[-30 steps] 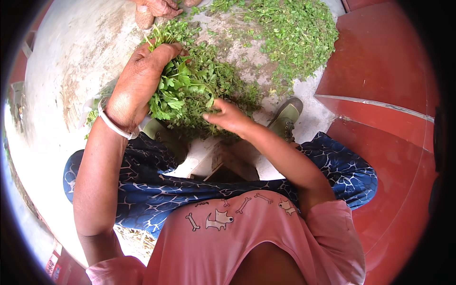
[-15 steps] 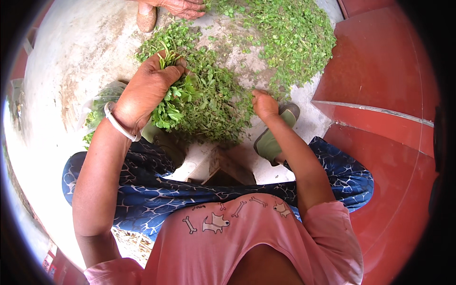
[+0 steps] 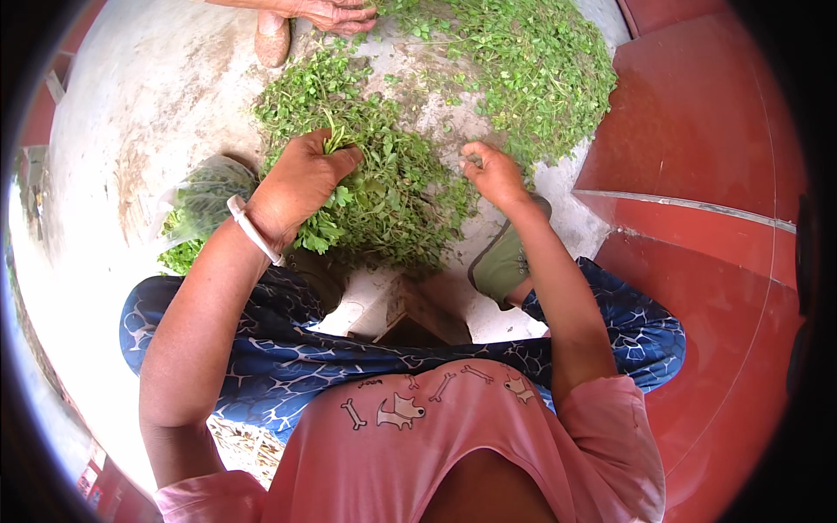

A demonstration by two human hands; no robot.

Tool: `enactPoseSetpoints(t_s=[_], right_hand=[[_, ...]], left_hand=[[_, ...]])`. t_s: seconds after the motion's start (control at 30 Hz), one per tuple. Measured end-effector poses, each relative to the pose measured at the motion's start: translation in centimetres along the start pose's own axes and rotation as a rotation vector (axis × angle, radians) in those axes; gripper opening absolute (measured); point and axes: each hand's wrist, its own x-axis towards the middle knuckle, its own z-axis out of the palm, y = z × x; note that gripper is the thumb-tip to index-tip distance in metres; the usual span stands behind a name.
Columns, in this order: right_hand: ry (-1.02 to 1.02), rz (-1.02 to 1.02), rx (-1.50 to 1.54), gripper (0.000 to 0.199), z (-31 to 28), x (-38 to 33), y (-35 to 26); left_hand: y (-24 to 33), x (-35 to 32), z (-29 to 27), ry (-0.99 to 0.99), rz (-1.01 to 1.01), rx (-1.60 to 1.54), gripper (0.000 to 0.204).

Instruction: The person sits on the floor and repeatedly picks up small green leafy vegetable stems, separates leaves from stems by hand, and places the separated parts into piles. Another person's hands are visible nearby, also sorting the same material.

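Note:
My left hand point(image 3: 307, 181), wearing a white bangle point(image 3: 253, 230), is closed round a small bunch of leafy greens point(image 3: 323, 228). Pale stems stick out above its thumb, and leaves hang below the palm. The bunch is over a heap of green sprigs point(image 3: 405, 196) on the floor between my feet. To the right of that heap, my right hand point(image 3: 497, 177) hovers with bent fingers, a small gap between thumb and forefinger. Nothing shows in it.
A wider spread of greens point(image 3: 549, 78) covers the floor at the far right, beside red panels point(image 3: 689, 113). Another person's hand point(image 3: 340, 16) and shoe point(image 3: 272, 39) are at the top. Left of my left hand stands a clear plastic bag point(image 3: 205, 200) with greens. My green shoe point(image 3: 501, 266) is below my right hand.
My left hand has come down and slightly right with the bunch, uncovering more of the plastic bag. My right hand has shifted a little up and right, its fingers loosened.

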Motion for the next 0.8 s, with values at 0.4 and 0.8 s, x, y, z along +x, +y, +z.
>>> enactPoseSetpoints(t_s=[0.4,0.8], right_hand=[[-0.269,0.027,-0.586,0.025,5.1,0.1,1.3],[-0.319,0.139,0.373,0.015,-0.9,-0.7,-4.8]], left_hand=[[-0.1,0.4,-0.3,0.005,0.141,0.046,0.019],[-2.8,0.4,1.0,-0.081,-0.033,-0.104,0.018]])
